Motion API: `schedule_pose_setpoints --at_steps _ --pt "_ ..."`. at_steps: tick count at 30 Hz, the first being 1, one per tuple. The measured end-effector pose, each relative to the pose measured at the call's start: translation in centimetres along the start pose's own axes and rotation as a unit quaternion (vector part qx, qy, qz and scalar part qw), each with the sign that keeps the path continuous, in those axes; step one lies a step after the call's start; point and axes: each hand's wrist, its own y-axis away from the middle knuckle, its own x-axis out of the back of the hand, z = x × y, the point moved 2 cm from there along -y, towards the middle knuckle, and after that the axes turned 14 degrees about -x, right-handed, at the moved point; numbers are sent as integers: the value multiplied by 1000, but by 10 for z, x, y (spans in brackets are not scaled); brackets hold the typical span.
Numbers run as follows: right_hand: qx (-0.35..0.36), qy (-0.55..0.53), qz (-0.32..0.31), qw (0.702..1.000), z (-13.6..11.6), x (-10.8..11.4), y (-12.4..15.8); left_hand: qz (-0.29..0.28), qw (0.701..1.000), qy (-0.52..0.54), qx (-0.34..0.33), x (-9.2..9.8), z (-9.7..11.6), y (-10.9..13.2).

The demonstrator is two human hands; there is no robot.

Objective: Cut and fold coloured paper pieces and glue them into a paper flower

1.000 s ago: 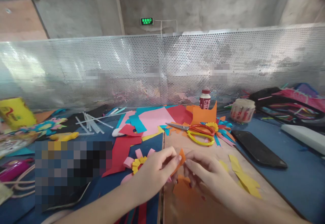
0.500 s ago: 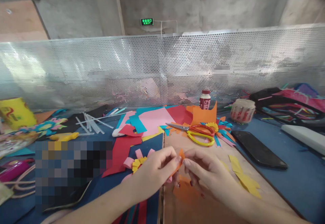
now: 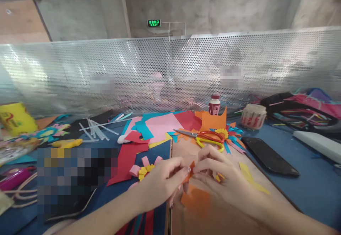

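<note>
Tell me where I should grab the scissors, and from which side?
Best by the red and yellow handles, I'd say, coming from the right: the scissors lie with that end to the right, and the blades point left.

Rough grey concrete wall (image 3: 239, 4) across back, mottled, unpainted. Flat orange-brown panel (image 3: 21, 20) at upper left. Small rectangular green-lit exit sign (image 3: 153, 23) near centre, thin white cable (image 3: 177, 22) running right from it, then down. Long silvery perforated metal screen (image 3: 197, 59) below, spanning full width behind blue flat-topped table (image 3: 314, 196). Whitish glare on screen, strongest at left; pinkish shapes at its lower middle too blurred to tell.
</note>
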Motion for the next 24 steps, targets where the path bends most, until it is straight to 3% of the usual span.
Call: schedule_pose_setpoints --at_steps 4,17,24 --pt "19 28 -24 999 -1 -1 1 11 1000 -17 1 1 -3 -1" --pt "-30 2 -42 999 7 -8 1 4 999 47 -2 2 -20 -4" --pt "-117 -38 -18 992 11 -13 0 11 1000 20 -15 3 -13 -4"
